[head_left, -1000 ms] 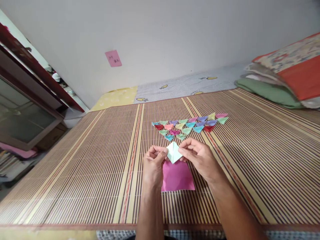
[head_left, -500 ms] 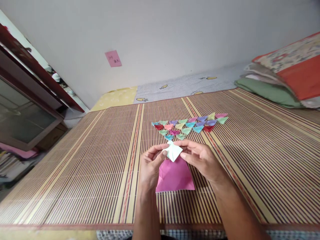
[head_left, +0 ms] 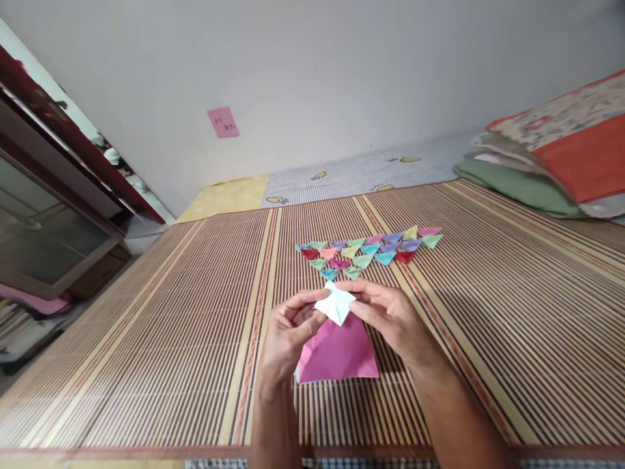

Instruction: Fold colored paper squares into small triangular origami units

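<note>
Between my two hands is a small folded piece of pale green paper, kite-shaped with a crease down its middle. My left hand pinches its left side with thumb and fingers. At the right side, the thumb and forefinger of my right hand grip its edge. Under the hands lies a pink paper sheet, on what looks like a stack, since a pale edge shows at its left. Just beyond, several small folded paper pieces in many colours stand in rows.
A striped bamboo mat covers the bed. Folded bedding and a red floral pillow are piled at the right rear. A pink note is stuck to the wall. To the left stands a glass-fronted cabinet.
My left thumb has slid down off the paper's face toward its lower left edge. The folded paper sits slightly lower in view, and the camera has tilted a little.
</note>
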Demonstrator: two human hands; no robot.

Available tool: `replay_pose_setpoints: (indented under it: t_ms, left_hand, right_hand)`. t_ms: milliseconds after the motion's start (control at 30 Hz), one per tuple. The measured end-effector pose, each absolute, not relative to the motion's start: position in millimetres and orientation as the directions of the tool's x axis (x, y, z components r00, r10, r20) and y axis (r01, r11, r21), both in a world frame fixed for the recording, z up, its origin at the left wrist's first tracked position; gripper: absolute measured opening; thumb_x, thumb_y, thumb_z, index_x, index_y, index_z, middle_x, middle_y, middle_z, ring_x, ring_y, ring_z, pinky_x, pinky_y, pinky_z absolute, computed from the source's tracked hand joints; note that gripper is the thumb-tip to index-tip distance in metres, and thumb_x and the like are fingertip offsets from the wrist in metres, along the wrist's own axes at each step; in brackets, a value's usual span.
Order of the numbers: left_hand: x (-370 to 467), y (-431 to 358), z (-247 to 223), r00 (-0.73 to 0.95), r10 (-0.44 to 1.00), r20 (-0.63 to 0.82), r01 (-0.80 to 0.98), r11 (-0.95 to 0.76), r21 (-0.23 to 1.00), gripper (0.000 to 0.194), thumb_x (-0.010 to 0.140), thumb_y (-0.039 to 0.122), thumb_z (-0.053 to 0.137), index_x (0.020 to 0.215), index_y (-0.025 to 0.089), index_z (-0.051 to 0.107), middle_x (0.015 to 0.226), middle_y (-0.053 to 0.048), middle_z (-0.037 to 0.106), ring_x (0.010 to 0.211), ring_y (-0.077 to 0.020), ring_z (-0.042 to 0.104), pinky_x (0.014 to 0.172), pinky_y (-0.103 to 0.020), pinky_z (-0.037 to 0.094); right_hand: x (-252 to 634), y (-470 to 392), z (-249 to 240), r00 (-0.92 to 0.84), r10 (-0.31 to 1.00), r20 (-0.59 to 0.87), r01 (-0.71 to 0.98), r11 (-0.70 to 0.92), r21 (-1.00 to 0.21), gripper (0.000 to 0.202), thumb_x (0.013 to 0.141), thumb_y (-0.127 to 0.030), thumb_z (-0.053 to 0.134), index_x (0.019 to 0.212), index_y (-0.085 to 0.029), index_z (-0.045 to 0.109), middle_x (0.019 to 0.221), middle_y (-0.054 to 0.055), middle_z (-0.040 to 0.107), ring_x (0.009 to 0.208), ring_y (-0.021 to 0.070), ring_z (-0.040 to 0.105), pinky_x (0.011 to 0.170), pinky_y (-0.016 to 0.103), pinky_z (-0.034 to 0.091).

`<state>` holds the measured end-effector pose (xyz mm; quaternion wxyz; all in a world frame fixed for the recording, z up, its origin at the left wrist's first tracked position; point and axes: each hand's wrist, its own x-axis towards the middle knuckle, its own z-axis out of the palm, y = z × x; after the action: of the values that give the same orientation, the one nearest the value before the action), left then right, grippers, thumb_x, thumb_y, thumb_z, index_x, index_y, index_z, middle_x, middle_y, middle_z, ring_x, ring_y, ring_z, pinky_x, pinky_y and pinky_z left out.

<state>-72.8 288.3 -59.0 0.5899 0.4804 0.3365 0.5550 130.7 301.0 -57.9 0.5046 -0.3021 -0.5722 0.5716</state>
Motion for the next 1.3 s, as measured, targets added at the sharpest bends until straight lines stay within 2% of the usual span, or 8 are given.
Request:
replay_pose_setpoints:
  t_ms: [100, 233, 367, 533, 733, 933, 1067, 1300]
  left_hand:
    - [-73.4, 287.9, -59.2, 0.143, 0.980, 0.140, -0.317, -0.089, 0.944, 0.032, 0.079, 0.018, 0.087, 0.110, 0.025, 0.083, 0.100, -0.005, 0.075, 0.083, -0.0125, 0.068, 0.077, -0.021, 0.057]
    - [-73.0, 286.9, -55.9, 0.146, 0.976, 0.164, -0.319, -0.110, 0.941, 0.029, 0.080, 0.018, 0.086, 0.108, 0.025, 0.084, 0.100, -0.005, 0.073, 0.089, -0.0145, 0.069, 0.082, -0.023, 0.058]
    - [-70.9, 285.8, -49.7, 0.159, 0.962, 0.224, -0.304, -0.168, 0.938, 0.021, 0.086, 0.020, 0.081, 0.106, 0.025, 0.084, 0.101, -0.006, 0.073, 0.096, -0.0176, 0.069, 0.086, -0.027, 0.058]
    - [-64.8, 284.9, -46.8, 0.097, 0.959, 0.266, -0.256, -0.234, 0.938, 0.012, 0.089, 0.022, 0.078, 0.098, 0.024, 0.086, 0.096, -0.007, 0.075, 0.091, -0.0171, 0.070, 0.079, -0.025, 0.057]
    - [-59.1, 284.5, -47.6, -0.009, 0.973, 0.230, -0.248, -0.225, 0.942, 0.015, 0.086, 0.024, 0.081, 0.101, 0.022, 0.082, 0.087, -0.005, 0.077, 0.077, -0.0134, 0.070, 0.069, -0.022, 0.058]
    - [-53.1, 283.9, -48.4, -0.053, 0.976, 0.210, -0.171, -0.216, 0.961, 0.015, 0.087, 0.028, 0.080, 0.099, 0.019, 0.081, 0.088, -0.007, 0.080, 0.078, -0.0162, 0.072, 0.071, -0.025, 0.059]
    - [-49.0, 282.7, -50.4, -0.083, 0.977, 0.197, -0.099, -0.205, 0.974, 0.016, 0.088, 0.028, 0.078, 0.101, 0.019, 0.083, 0.088, -0.008, 0.080, 0.078, -0.0180, 0.072, 0.071, -0.027, 0.059]
    - [-45.7, 285.0, -51.7, -0.142, 0.963, 0.228, -0.019, -0.233, 0.972, 0.013, 0.086, 0.026, 0.078, 0.096, 0.020, 0.085, 0.088, -0.007, 0.078, 0.081, -0.0197, 0.071, 0.072, -0.029, 0.058]
  right_hand:
    - [130.4, 300.0, -58.5, -0.343, 0.908, 0.239, -0.256, 0.155, -0.954, 0.036, 0.093, -0.025, 0.069, 0.129, -0.026, 0.073, 0.118, 0.007, 0.078, 0.101, 0.0199, 0.074, 0.087, 0.031, 0.061]
    - [130.1, 300.0, -58.1, -0.343, 0.910, 0.232, -0.263, 0.144, -0.954, 0.035, 0.093, -0.027, 0.073, 0.127, -0.028, 0.074, 0.120, 0.006, 0.078, 0.107, 0.0205, 0.074, 0.089, 0.030, 0.061]
    - [129.4, 300.5, -57.1, -0.317, 0.911, 0.264, -0.196, 0.210, -0.958, 0.028, 0.096, -0.033, 0.071, 0.124, -0.029, 0.076, 0.121, 0.005, 0.077, 0.108, 0.0213, 0.074, 0.087, 0.030, 0.060]
    - [124.5, 301.0, -55.4, -0.243, 0.909, 0.340, -0.125, 0.318, -0.940, 0.021, 0.099, -0.031, 0.067, 0.116, -0.029, 0.080, 0.114, 0.004, 0.078, 0.108, 0.0207, 0.072, 0.090, 0.030, 0.059]
    - [114.4, 300.5, -57.2, -0.139, 0.928, 0.345, -0.075, 0.338, -0.938, 0.018, 0.097, -0.030, 0.068, 0.106, -0.022, 0.081, 0.102, 0.005, 0.080, 0.090, 0.0190, 0.074, 0.079, 0.028, 0.059]
    - [106.9, 297.5, -55.6, -0.073, 0.956, 0.284, -0.041, 0.282, -0.959, 0.016, 0.094, -0.034, 0.069, 0.097, -0.020, 0.076, 0.085, 0.004, 0.079, 0.075, 0.0193, 0.074, 0.065, 0.027, 0.058]
    - [102.4, 296.1, -54.3, 0.021, 0.945, 0.325, 0.055, 0.324, -0.944, 0.012, 0.093, -0.031, 0.069, 0.089, -0.021, 0.072, 0.074, 0.002, 0.074, 0.065, 0.0179, 0.069, 0.058, 0.026, 0.055]
    - [97.4, 293.9, -56.2, 0.053, 0.917, 0.395, 0.171, 0.381, -0.909, 0.010, 0.094, -0.027, 0.066, 0.086, -0.022, 0.069, 0.073, 0.001, 0.071, 0.062, 0.0164, 0.066, 0.057, 0.026, 0.052]
